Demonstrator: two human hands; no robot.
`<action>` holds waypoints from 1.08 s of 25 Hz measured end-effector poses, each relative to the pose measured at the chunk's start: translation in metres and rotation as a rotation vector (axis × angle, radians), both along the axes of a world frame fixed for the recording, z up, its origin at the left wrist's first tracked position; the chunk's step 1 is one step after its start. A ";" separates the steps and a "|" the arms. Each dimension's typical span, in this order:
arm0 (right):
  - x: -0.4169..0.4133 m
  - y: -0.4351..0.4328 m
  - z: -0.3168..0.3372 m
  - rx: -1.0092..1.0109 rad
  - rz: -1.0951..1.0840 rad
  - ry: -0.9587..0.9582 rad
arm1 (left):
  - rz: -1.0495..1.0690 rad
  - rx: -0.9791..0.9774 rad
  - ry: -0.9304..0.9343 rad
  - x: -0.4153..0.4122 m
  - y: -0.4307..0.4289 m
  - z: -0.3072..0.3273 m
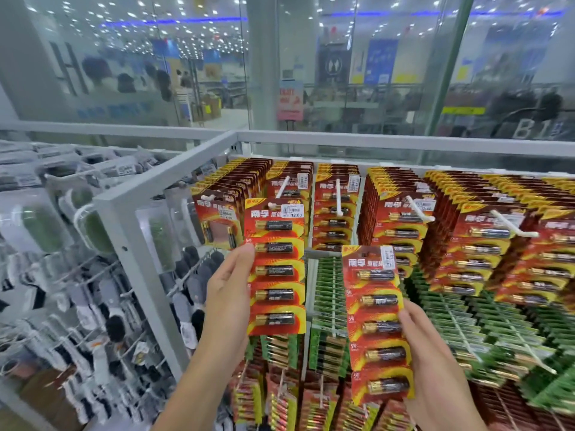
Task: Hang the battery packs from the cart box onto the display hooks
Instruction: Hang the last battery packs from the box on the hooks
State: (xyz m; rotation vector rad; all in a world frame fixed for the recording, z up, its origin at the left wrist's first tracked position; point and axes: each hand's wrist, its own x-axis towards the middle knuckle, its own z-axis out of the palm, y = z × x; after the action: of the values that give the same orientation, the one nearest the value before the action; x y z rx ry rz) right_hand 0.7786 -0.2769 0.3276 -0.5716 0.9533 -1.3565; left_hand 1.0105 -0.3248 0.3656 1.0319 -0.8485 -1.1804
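A white metal display frame (130, 213) cuts diagonally across the scene, with socks and clear-packed goods (93, 306) hanging blurred to its left and glass panels far behind. To its right, white display hooks (339, 197) jut out toward the viewer, each loaded with red-and-yellow battery cards. Five hook tips show along the top row. Green battery packs (466, 321) fill the rows below, and more red and yellow packs (311, 399) hang lowest, nearest the viewer. The protruding hook tips and the crowded stacks stand close around both hands.

The left hand (227, 293) grips a long red-and-yellow blister card of black-and-gold batteries (275, 269) by its left edge, thumb on the front at the upper left. This card stands upright, its long axis vertical, its top with the price sticker up at a hook tip (273, 205) in the second column; whether the hook passes through the hole cannot be told. Five batteries lie across it, one above another, each horizontal.

The right hand (435, 362) holds a second identical red-and-yellow battery card (378, 325) by its right edge, fingers curled behind and thumb on the front. It is nearer the viewer and lower, in front of the green packs, apart from any hook, upright with a slight tilt of its top to the left. It also carries five horizontal batteries.
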 end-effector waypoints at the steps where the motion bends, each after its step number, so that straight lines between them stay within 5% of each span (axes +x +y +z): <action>1: 0.002 0.000 0.004 -0.007 -0.011 0.020 | -0.001 0.009 -0.017 -0.002 -0.006 0.000; 10: 0.035 -0.010 0.037 -0.182 -0.055 0.308 | 0.068 -0.012 -0.135 -0.035 -0.089 -0.005; 22: 0.055 -0.024 0.029 -0.217 -0.189 0.399 | 0.223 -0.067 -0.190 -0.037 -0.125 -0.020; 27: 0.067 -0.078 0.029 -0.207 -0.269 0.512 | 0.296 -0.175 -0.387 -0.034 -0.132 -0.042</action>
State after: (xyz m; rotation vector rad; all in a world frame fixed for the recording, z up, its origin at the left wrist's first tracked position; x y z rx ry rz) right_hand 0.8457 -0.3550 0.3571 -1.0082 1.3457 -1.5961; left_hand 0.9767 -0.4566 0.3241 1.2121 -1.0367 -0.6537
